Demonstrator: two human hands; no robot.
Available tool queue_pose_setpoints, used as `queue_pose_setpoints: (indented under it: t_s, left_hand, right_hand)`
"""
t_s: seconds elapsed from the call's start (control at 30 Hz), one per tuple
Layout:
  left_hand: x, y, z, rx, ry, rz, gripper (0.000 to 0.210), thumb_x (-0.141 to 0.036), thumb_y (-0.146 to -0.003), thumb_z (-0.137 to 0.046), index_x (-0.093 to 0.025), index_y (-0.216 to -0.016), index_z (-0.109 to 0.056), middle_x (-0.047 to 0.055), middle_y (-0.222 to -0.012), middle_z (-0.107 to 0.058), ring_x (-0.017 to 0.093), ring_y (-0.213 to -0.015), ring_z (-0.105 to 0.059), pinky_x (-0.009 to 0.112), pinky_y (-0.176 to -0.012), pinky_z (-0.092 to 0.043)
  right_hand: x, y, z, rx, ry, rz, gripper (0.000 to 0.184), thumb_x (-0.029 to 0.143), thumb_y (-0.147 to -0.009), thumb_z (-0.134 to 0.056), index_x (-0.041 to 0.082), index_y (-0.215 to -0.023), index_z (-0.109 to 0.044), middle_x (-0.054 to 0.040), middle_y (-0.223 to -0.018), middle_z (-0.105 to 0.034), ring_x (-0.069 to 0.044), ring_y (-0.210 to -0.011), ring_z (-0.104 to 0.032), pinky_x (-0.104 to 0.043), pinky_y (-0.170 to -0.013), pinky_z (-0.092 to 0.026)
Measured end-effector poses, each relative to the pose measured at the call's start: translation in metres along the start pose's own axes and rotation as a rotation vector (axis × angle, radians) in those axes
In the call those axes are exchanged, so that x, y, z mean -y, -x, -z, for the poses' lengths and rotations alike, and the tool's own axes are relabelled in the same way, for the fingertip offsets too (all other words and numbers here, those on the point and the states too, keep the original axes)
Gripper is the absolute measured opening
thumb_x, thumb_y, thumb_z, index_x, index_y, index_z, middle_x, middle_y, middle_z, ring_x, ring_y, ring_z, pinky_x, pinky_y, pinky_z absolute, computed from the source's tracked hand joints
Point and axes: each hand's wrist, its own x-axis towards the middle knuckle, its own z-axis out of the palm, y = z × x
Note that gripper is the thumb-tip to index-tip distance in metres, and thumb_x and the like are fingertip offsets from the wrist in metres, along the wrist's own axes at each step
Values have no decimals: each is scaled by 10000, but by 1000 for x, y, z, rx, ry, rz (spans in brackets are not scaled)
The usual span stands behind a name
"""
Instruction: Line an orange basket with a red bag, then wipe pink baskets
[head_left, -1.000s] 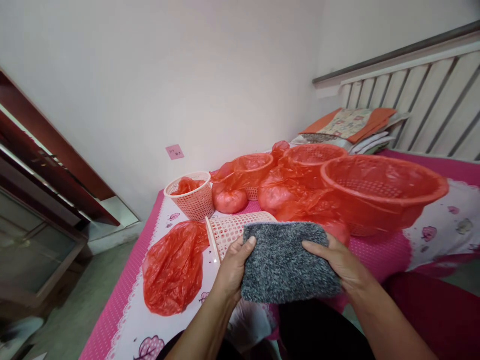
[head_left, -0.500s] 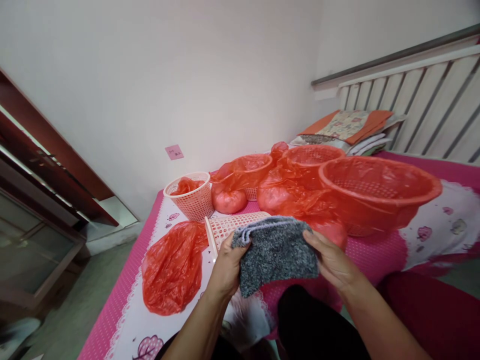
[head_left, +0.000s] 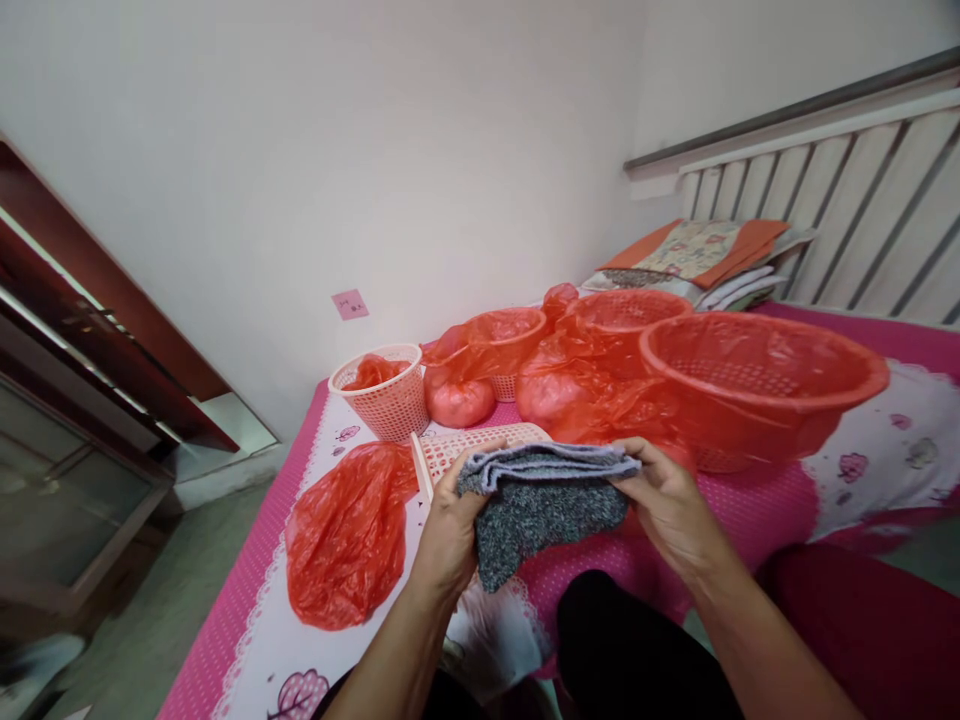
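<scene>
A dark grey speckled cloth (head_left: 551,515) with a pale lilac edge is folded in layers and held up in front of me. My left hand (head_left: 446,530) is closed on its left end, thumb on the near side. At the other end my right hand (head_left: 667,500) pinches the upper right corner. Just behind the cloth, a pink perforated plastic basket (head_left: 442,450) lies on its side, partly hidden by the cloth and my left hand. A crumpled red plastic bag (head_left: 349,540) lies left of my left hand.
On the pink and white bedspread (head_left: 255,600) stand a pink basket (head_left: 386,400), a smaller red-lined basket (head_left: 506,335) and a large red-lined basket (head_left: 757,390). A filled red bag (head_left: 459,402) sits among them. Folded textiles (head_left: 697,250) lie near the white headboard (head_left: 840,200).
The cloth's top edge has tipped toward me, so its layered lilac border shows along the whole width. My right hand has risen slightly to the upper right corner.
</scene>
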Motion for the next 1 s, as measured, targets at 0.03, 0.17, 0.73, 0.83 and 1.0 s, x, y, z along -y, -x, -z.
queue_pose_setpoints:
  t_s: [0.03, 0.17, 0.73, 0.83, 1.0]
  left_hand:
    - [1, 0, 1, -16, -2, 2, 350, -256, -788, -859, -224, -1129, -782, 69, -1121, -807, 257, -1067, -736, 353, -1000, -516]
    - [2, 1, 3, 11, -42, 68, 393, -306, -791, -861, -218, -1160, -762, 55, -1044, -802, 243, -982, -735, 343, -952, -521]
    - [6, -8, 5, -211, -416, -80, 279, -445, -845, -768, -181, -935, -755, 34, -874, -745, 219, -833, -652, 304, -793, -487]
    - [10, -7, 3, -231, -466, -107, 264, -422, -848, -775, -182, -957, -763, 35, -884, -742, 221, -851, -646, 306, -811, -488]
    - [17, 3, -18, -158, -464, -123, 304, -443, -893, -750, -189, -1059, -737, 65, -1002, -758, 247, -946, -678, 332, -873, -515]
  right_hand:
    - [1, 1, -1, 13, -1, -25, 398, 450, -700, -923, 276, -1006, -736, -21, -1013, -749, -227, -955, -669, -337, -871, -512]
    - [8, 7, -7, 162, 58, -128, 480, 494, -717, -908, 258, -1107, -760, -59, -1121, -777, -281, -1077, -692, -380, -954, -517]
    - [-3, 10, -9, 179, -143, -383, 467, 505, -661, -920, 213, -1000, -788, -89, -969, -819, -314, -961, -764, -452, -922, -581]
    - [1, 12, -19, 99, -65, -293, 489, 522, -687, -904, 212, -1040, -770, -76, -1006, -814, -299, -949, -754, -424, -890, -580]
    - [4, 30, -48, 97, 204, -114, 362, 518, -794, -810, 222, -983, -721, -49, -923, -784, -274, -877, -728, -369, -778, -583]
